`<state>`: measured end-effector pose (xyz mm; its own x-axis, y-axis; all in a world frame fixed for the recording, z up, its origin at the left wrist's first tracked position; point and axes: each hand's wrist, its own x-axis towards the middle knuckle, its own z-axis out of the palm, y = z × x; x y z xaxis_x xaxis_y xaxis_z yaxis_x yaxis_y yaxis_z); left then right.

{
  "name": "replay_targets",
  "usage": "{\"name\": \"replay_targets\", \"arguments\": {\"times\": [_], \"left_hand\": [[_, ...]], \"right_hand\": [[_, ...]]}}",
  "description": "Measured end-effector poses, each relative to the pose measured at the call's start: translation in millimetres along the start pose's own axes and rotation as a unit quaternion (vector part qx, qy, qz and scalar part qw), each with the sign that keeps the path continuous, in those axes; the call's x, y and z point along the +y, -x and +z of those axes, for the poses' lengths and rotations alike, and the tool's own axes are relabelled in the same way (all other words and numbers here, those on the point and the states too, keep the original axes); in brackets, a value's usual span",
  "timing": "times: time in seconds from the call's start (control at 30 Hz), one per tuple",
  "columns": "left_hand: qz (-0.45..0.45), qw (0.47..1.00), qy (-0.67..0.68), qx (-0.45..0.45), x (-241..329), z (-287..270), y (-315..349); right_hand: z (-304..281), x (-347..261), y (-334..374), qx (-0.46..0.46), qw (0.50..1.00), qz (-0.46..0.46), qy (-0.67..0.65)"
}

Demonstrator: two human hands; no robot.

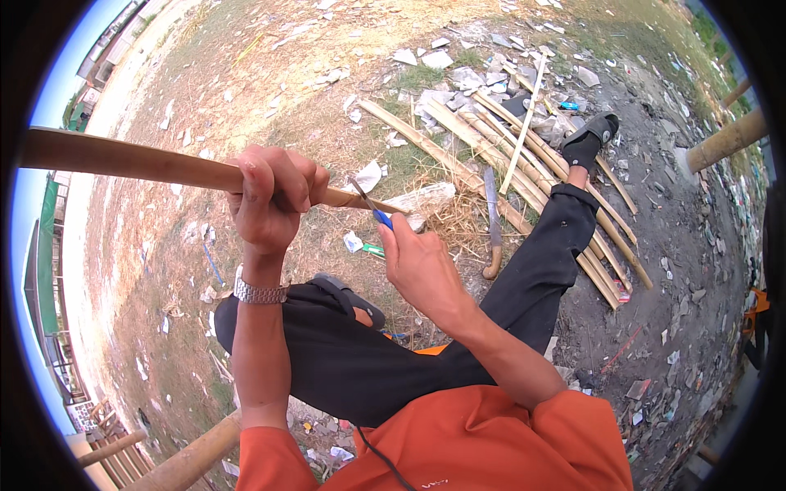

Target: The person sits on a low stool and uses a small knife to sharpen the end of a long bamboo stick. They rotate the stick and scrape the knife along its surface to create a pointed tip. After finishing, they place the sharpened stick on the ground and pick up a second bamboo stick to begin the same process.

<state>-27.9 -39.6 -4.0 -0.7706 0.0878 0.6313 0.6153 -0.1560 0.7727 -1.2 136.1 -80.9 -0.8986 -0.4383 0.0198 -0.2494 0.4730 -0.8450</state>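
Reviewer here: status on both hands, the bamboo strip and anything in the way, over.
Left hand gripping bamboo strip. Right hand holding blue-handled knife, blade across strip near its right end. Machete on ground, apart from both hands.

"Where are you working?"

"Outdoors, on rough, open ground: I have sky at the edge, dry grass and broken slabs around me, and a green-sided building beyond."

"A workshop, then?"

"More an open-air work spot; split bamboo lies heaped before me, 1 long knife against it."
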Motion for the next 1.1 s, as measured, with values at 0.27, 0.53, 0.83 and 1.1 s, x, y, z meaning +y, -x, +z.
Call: {"name": "replay_targets", "arguments": {"times": [0.27,0.53,0.83,1.1], "left_hand": [[-0.026,0.999,0.024,-0.007,9,8,4],[-0.033,0.999,0.034,0.023,8,8,14],[-0.031,0.998,0.05,-0.026,5,10,9],[-0.044,0.999,0.029,-0.008,7,17,6]], "right_hand": [[17,3,8,0.033,0.999,0.017,0.026],[63,110,15,-0.054,0.978,0.156,0.127],[17,63,21,0.06,0.994,0.085,-0.036],[30,23,9,0.025,0.995,0.096,0.009]]}}
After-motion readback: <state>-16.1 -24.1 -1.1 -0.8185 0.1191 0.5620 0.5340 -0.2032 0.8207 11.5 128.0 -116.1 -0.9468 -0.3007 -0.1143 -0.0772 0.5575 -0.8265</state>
